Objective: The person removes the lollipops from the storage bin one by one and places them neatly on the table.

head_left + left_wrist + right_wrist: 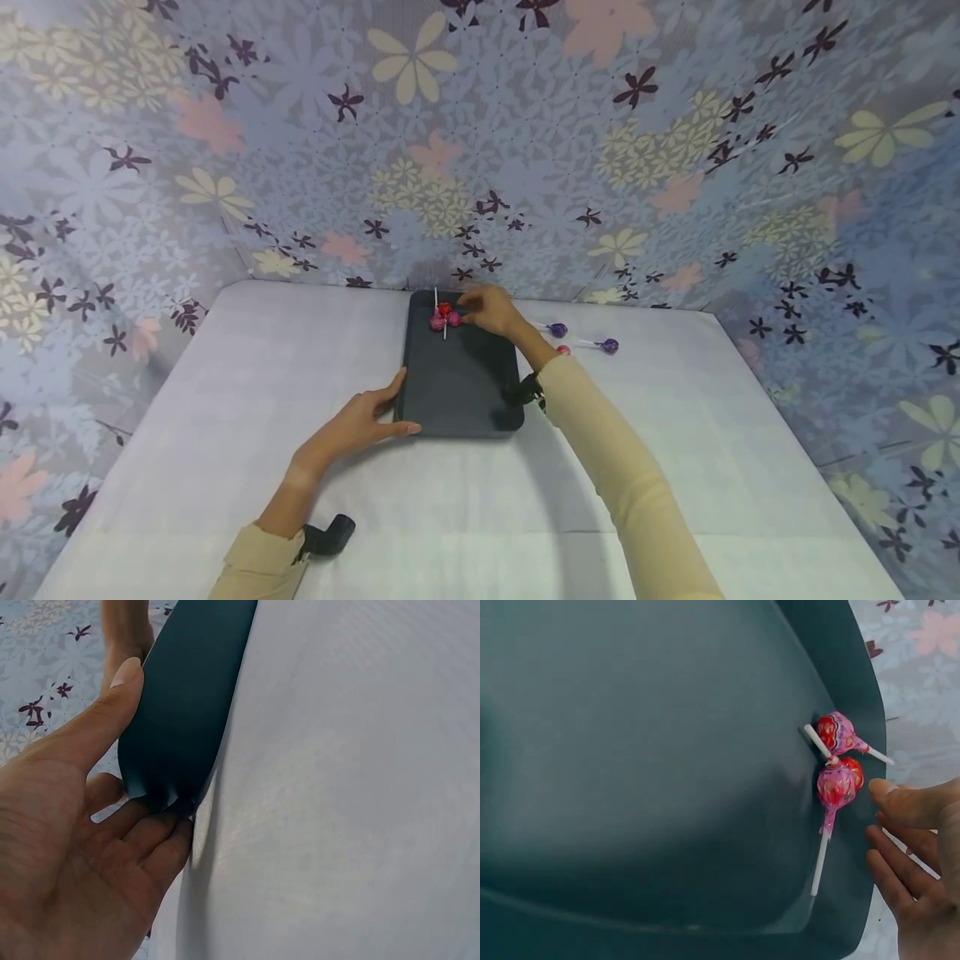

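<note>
A dark grey tray (465, 383) lies on the white-covered table. My left hand (356, 429) holds its near left corner; in the left wrist view the thumb rests along the tray's side and the fingers (154, 836) are tucked at its lower edge. Three wrapped lollipops sit bunched at the tray's far end: a pink lollipop (836, 786), a pink-and-red lollipop (836, 733) and a red lollipop (445, 308) partly hidden among them. Just beside them is my right hand (491, 310), its thumb and fingers apart at the tray's rim, with nothing between them.
Right of the tray lie two purple lollipops, one purple lollipop (558, 330) nearer the tray and another purple lollipop (611, 346) further out. A red-pink lollipop (563, 350) is partly covered by my right forearm. Flower-patterned fabric (480, 167) rises behind the table (315, 333).
</note>
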`<state>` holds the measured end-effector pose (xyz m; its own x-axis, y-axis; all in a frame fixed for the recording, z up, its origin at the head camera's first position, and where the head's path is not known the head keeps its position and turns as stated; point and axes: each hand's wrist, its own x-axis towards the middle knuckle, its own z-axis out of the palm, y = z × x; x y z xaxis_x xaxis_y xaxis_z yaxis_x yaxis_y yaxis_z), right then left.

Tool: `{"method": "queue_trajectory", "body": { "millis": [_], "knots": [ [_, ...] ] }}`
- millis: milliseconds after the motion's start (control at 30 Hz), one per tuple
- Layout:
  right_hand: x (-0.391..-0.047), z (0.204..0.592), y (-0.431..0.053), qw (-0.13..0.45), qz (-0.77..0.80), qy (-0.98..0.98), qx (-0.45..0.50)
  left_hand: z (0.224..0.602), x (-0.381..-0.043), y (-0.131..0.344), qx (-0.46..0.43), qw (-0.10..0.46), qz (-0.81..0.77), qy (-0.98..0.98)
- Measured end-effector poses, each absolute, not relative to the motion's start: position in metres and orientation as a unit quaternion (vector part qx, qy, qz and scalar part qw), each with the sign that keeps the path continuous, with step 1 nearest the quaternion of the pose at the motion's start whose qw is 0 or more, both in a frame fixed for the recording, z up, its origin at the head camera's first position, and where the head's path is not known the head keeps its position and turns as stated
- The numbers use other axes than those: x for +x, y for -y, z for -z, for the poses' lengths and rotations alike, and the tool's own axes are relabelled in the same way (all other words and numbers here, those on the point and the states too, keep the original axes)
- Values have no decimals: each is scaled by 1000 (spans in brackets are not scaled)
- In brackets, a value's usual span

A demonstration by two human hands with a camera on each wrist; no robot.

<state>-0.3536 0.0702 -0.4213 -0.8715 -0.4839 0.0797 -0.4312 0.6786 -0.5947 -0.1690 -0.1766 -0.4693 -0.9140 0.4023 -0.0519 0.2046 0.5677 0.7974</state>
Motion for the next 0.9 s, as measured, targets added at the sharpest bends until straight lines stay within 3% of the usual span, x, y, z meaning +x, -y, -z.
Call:
{"method": "queue_trajectory", "body": {
  "millis": [900],
  "knots": [
    [-360, 424, -62, 74, 207, -935, -277, 470, -170, 173, 173, 112, -420, -884]
  ]
}}
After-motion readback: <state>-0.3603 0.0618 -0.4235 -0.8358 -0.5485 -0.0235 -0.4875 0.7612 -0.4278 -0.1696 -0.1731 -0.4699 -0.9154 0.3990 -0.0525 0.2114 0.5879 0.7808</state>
